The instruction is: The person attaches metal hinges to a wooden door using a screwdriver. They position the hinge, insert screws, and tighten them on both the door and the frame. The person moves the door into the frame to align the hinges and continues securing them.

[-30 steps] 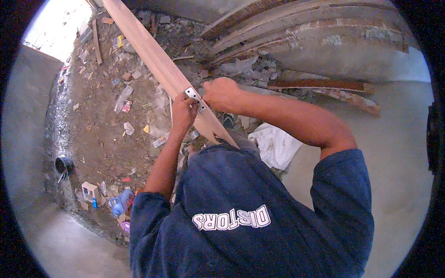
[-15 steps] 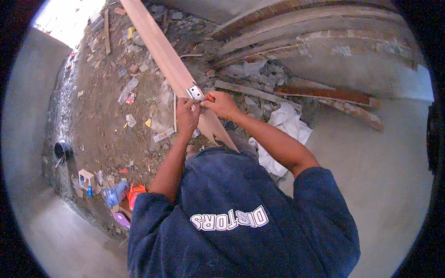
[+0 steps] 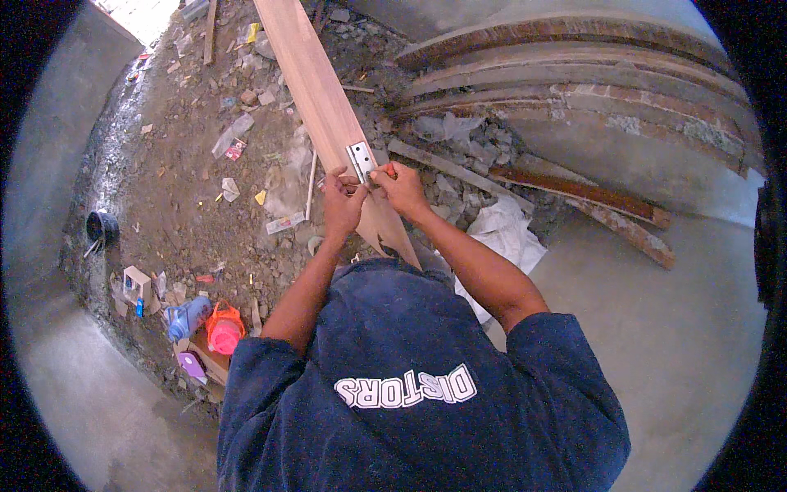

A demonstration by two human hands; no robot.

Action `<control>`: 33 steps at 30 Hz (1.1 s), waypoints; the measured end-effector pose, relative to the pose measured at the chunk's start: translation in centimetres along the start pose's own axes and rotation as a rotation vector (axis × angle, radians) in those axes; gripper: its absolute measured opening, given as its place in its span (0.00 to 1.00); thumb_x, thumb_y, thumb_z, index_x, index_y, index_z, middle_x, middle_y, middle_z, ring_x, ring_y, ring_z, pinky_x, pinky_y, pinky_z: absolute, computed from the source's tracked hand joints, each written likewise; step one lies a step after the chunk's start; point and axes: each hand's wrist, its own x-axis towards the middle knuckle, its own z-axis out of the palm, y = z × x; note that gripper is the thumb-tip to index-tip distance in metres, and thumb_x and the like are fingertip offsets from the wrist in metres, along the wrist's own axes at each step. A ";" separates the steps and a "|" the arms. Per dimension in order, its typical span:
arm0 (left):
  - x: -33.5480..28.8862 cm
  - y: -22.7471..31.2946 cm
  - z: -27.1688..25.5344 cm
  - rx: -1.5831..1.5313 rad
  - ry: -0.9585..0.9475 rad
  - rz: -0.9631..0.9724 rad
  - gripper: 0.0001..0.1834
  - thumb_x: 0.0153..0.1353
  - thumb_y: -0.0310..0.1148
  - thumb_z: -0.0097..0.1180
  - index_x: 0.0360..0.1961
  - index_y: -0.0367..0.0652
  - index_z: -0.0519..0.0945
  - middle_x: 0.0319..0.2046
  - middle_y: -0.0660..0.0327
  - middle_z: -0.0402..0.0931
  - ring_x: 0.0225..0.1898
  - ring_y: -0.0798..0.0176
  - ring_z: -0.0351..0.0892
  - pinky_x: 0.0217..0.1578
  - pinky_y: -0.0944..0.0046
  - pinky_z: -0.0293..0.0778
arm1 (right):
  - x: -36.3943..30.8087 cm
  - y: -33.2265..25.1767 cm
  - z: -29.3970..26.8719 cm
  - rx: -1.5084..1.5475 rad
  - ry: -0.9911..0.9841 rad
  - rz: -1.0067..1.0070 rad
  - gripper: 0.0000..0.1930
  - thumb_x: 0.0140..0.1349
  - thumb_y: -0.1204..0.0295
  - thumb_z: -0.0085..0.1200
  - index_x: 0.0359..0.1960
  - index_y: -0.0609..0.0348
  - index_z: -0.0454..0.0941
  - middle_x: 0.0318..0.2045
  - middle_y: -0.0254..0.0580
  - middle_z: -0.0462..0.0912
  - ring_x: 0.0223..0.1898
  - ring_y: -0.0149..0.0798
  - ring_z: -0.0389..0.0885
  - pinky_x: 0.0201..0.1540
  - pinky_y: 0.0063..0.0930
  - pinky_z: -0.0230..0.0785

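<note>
A silvery metal hinge [image 3: 360,156] with dark screw holes lies on the wooden plank [image 3: 307,82], which slopes from the far left down to my lap. My left hand [image 3: 343,205] is at the hinge's near left edge, thumb and fingers pinched; anything between them is too small to make out. Across from it, my right hand [image 3: 403,193] is closed around a small orange-red handle [image 3: 390,170], most of it hidden by the fingers. The fingertips of both hands almost meet over the hinge's near end. Below them the plank has a dark notch [image 3: 389,250].
Rubble and litter cover the dirt floor. Old boards [image 3: 582,190] and a white sack [image 3: 500,234] lie to the right. At the left are a blue bottle [image 3: 190,316], a pink-lidded orange container [image 3: 225,332], a small box [image 3: 137,283] and a black pipe end [image 3: 100,225].
The view has shifted, so the plank and hinge sit further right in it. More of the hinge shows between my hands, which stay at its near end.
</note>
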 end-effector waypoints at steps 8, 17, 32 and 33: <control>0.8 -0.7 -0.1 0.178 -0.033 -0.114 0.16 0.60 0.31 0.67 0.45 0.34 0.79 0.33 0.60 0.81 0.34 0.67 0.81 0.36 0.66 0.77 | 0.4 0.6 -0.2 -0.031 -0.028 0.006 0.11 0.64 0.66 0.62 0.39 0.62 0.83 0.30 0.32 0.85 0.27 0.24 0.78 0.29 0.22 0.71; 0.8 -0.2 -0.1 0.239 -0.041 -0.151 0.15 0.60 0.31 0.67 0.44 0.36 0.80 0.33 0.60 0.82 0.33 0.68 0.80 0.36 0.65 0.77 | 0.1 0.0 -0.1 0.000 -0.006 0.014 0.11 0.64 0.67 0.62 0.39 0.64 0.83 0.29 0.34 0.85 0.26 0.24 0.78 0.29 0.23 0.72; 0.1 1.6 0.6 0.285 0.031 -0.001 0.16 0.61 0.31 0.66 0.47 0.36 0.78 0.38 0.56 0.82 0.36 0.64 0.82 0.37 0.62 0.79 | -0.1 -1.2 -0.7 0.037 -0.066 0.058 0.11 0.63 0.66 0.64 0.36 0.62 0.82 0.26 0.32 0.83 0.24 0.25 0.77 0.27 0.23 0.70; 0.1 1.5 0.6 0.290 0.023 0.033 0.18 0.62 0.33 0.66 0.49 0.36 0.77 0.41 0.54 0.81 0.37 0.61 0.82 0.37 0.61 0.79 | -0.1 -1.5 -0.9 0.009 -0.078 0.073 0.11 0.62 0.66 0.64 0.36 0.61 0.82 0.26 0.32 0.82 0.24 0.25 0.77 0.26 0.23 0.69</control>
